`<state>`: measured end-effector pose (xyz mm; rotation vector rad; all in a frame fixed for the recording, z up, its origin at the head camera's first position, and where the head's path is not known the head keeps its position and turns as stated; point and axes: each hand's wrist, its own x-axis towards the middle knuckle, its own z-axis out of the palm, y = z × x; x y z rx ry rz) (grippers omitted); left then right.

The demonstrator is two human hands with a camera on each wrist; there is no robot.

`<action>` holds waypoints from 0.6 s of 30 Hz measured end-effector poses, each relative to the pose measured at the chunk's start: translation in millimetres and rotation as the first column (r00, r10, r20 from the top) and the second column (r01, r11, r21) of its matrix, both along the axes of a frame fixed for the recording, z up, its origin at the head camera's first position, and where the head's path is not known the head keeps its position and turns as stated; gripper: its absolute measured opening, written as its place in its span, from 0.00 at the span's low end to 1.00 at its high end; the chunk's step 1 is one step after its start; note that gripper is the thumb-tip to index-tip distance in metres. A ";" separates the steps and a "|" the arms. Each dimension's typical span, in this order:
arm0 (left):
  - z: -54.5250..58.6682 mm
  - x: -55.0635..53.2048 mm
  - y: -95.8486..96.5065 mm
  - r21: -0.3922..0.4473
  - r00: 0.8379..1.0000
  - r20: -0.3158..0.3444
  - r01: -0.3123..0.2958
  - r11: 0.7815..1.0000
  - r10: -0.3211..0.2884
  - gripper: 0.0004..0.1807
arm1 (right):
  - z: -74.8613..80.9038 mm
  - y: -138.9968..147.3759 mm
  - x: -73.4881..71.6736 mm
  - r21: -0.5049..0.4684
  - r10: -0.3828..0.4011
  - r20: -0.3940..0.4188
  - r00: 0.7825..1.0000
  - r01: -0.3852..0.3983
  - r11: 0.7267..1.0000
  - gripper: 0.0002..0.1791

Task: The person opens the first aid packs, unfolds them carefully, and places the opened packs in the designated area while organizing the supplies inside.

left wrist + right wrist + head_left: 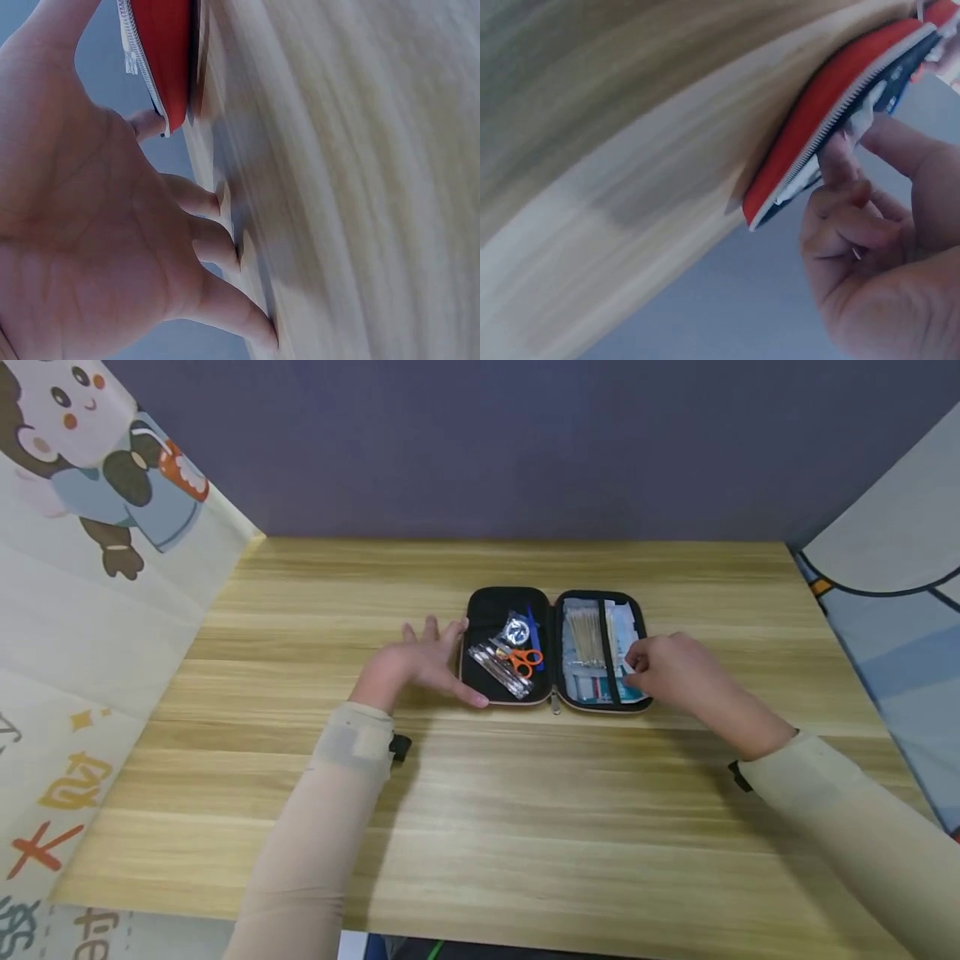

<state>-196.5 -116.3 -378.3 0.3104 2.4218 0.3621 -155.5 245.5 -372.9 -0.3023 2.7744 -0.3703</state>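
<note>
An unfolded zip case (489,603), black inside and red outside, lies on the wooden table. Its left half holds orange-handled scissors (527,662), a wrapped round roll (516,631), a slim blue tool (535,639) and clear-wrapped silvery items (501,672). In the right half, a black strap (608,660) crosses a bag of cotton swabs (586,639) and flat packets. My left hand (423,664) has spread fingers, one touching the case's left edge and others resting on the table. At the right half, my right hand (670,670) pinches a white packet (864,124) between thumb and forefinger.
A dark blue-grey panel (525,452) rises behind the table (540,827). Printed sheets with cartoon figures stand along the left (67,610) and right sides. The case's zip pull (555,702) hangs at the front of the fold.
</note>
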 end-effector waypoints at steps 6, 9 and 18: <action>-1.6 0.6 -0.3 -0.012 1.000 0.004 -0.001 1.000 0.001 0.84 | -2.8 2.8 2.0 0.018 0.011 0.022 1.000 -0.011 1.000 0.30; -2.5 1.3 0.0 -0.007 1.000 0.007 0.002 1.000 -0.002 0.84 | -6.5 7.7 2.1 -0.008 0.021 0.043 0.999 -0.020 1.000 0.29; -5.6 -1.1 0.8 -0.021 1.000 0.027 0.014 1.000 -0.014 0.82 | -15.3 12.7 -0.6 -0.113 0.017 0.019 1.000 -0.015 0.994 0.25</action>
